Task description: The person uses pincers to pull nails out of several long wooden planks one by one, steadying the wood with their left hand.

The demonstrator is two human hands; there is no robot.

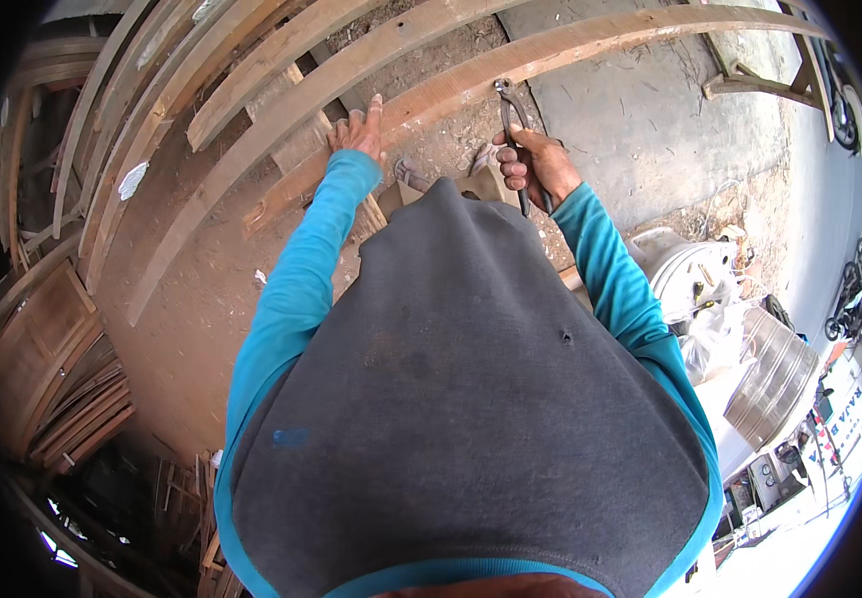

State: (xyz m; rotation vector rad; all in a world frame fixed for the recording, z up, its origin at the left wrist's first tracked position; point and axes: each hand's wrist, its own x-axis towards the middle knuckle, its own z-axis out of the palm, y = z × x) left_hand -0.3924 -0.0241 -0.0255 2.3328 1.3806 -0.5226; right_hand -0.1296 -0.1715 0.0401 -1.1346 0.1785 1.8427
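Note:
A pair of pincers [505, 96] is gripped by its handles in my right hand [543, 165]. Its jaws meet the near edge of a long wooden beam [590, 47] that runs across in front of me. Whether a nail sits between the jaws is too small to tell. Over the same beam, further left, lies my left hand [355, 134] with its fingers apart and the index finger stretched forward. It holds nothing. Beyond that hand a second wooden plank [291, 118] passes close by. My feet show just under the beam.
Several long boards [167, 80] lean at the far left, above stacked wooden panels [77, 399]. A wooden trestle [765, 85] stands far right. Near my right elbow are a white tub [675, 269] and a ribbed metal drum [772, 377]. Motorcycles [853, 287] stand along the road.

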